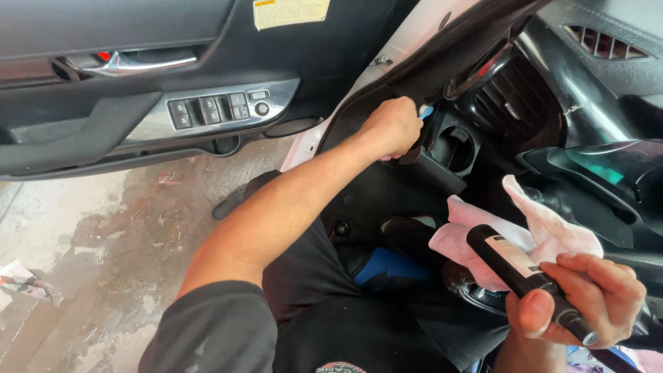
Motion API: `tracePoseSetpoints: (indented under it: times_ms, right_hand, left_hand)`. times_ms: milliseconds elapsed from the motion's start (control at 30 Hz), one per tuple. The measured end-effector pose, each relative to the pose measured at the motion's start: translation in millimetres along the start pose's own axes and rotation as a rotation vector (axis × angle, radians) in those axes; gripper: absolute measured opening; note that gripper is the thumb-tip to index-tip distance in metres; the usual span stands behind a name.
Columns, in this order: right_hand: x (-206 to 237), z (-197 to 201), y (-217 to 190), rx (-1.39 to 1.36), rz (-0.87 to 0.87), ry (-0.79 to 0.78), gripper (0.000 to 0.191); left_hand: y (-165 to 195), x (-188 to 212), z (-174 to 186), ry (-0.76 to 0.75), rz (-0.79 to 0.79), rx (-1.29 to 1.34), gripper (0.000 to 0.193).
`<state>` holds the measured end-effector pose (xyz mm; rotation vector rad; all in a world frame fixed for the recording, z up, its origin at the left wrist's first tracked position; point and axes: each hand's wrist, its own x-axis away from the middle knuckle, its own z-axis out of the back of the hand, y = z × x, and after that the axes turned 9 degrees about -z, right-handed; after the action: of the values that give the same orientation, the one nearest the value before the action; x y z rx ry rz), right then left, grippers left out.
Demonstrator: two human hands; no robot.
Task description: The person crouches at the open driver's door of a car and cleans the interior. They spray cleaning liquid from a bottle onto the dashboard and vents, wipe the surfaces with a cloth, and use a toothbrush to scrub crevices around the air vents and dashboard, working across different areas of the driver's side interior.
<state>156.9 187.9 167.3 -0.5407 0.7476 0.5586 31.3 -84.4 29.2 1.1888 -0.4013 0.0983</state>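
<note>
My left hand [392, 126] is stretched out to the car's dashboard side, fingers closed around a small tool with a light blue tip [427, 110], pressed against the black trim beside a round cup holder [456, 146]. My right hand [579, 299] is low at the right, gripping a slim black bottle [512, 262] with a pale label, held at a slant. A pink cloth [545, 224] lies bunched under and behind the bottle; whether my right hand also holds it is unclear.
The open car door [138, 90] fills the upper left, with a chrome handle [131, 63] and a window switch panel [217, 109]. Below it is wet concrete floor [90, 242]. A dashboard air vent [601, 43] sits top right. My dark-clothed legs are below.
</note>
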Motion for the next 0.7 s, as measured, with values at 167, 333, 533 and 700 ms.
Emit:
tracePoseSetpoints:
  times_ms: [167,333,533,700]
  right_hand:
    - [4,1,-2,-0.016,-0.011,0.000,0.060]
    - [-1,-1,-4,-0.063,-0.018,0.003,0.054]
    - [-6,-4,-4,-0.018,0.044,0.012,0.051]
    - [-4,-3,-2,-0.008,0.078,0.024,0.045]
  left_hand:
    - [-19,-13,9,-0.045,0.051,0.483,0.037]
    - [-32,-21,8,-0.106,0.127,0.767,0.033]
    - [-24,-4,1,0.044,0.033,0.624,0.032]
    - [-40,14,24,-0.106,0.004,0.293,0.034]
